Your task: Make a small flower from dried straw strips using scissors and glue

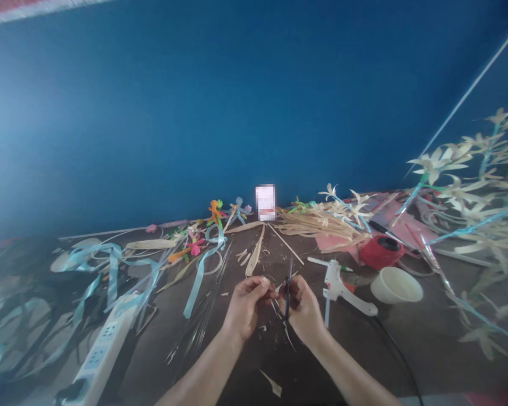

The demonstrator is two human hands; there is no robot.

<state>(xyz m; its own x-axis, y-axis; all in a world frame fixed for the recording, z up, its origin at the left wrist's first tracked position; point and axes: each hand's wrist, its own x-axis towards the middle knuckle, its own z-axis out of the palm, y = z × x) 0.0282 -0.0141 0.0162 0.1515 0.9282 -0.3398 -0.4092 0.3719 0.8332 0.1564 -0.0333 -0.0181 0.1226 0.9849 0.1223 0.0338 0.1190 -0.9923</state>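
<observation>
Near the middle of the table, my right hand (303,309) is wrapped round a pair of dark scissors (287,296), blades pointing up and away from me. My left hand (249,304) is closed in a pinch just left of the scissors; what its fingertips hold is too small to make out. Pale thin scraps (288,337) lie below the hands. Beyond them are a dried husk piece (255,254) and a thin stick (285,243). A white glue gun (336,285) rests to the right of my right hand.
A white cup (397,285) and a red tape dispenser (381,251) stand at right, beside husk flowers (438,163) on wrapped stems. Dried husks (322,225) are piled at the back. At left lie a power strip (108,344), light-blue ribbon (198,276) and thin wires (201,316).
</observation>
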